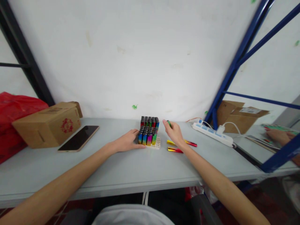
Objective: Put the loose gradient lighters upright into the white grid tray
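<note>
My left hand (128, 141) rests on the table with thumb and fingers apart, at the left side of a white tray (157, 144). Several rainbow-coloured lighters with black tops (147, 137) stand upright in that tray. Right behind them is a second group of upright lighters (150, 121) in red, green and blue. My right hand (173, 131) is raised to the right of the tray, its fingers closed round a green lighter (169, 124). Shiny yellow-and-red pieces (174, 150) lie on the table below my right hand, partly covered by my forearm.
A phone (79, 138), a cardboard box (49, 125) and a red bag (14, 125) are at the left. A power strip (213, 133) lies at the right beside a blue metal frame (234, 68). Beyond it are an open carton (241, 117) and another person's hand (278, 136).
</note>
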Tool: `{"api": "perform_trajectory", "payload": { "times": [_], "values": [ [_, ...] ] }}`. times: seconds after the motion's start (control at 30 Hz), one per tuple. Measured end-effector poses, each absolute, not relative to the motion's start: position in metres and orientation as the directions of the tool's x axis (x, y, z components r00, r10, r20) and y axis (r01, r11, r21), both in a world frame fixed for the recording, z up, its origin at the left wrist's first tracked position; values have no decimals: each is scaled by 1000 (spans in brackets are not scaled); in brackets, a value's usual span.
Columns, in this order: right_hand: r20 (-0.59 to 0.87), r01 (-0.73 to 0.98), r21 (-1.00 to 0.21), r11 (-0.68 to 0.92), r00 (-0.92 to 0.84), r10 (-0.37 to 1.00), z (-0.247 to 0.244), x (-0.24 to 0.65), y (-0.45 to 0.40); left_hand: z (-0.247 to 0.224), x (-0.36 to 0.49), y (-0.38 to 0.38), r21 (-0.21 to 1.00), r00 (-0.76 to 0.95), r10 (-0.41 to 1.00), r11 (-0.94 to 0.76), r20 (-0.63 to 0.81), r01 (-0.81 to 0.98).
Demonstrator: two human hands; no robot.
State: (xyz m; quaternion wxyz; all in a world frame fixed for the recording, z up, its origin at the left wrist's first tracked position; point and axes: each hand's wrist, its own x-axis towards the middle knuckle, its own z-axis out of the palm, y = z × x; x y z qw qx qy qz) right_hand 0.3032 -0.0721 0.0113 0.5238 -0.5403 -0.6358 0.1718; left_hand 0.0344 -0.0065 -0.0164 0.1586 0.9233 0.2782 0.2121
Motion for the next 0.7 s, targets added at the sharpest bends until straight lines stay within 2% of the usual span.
{"api": "perform_trajectory", "payload": {
  "times": [0.1,0.27,0.7],
  "values": [
    [557,655,-678,333,163,814,7,301,-72,-13,35,-9,414,756,585,-790,293,452],
    [547,680,-608,409,-14,837,3,296,-76,-10,36,-13,395,771,580,-794,264,462],
    [537,707,-567,423,-73,841,2,293,-79,-10,37,-10,382,763,599,-782,243,493]
  ]
}}
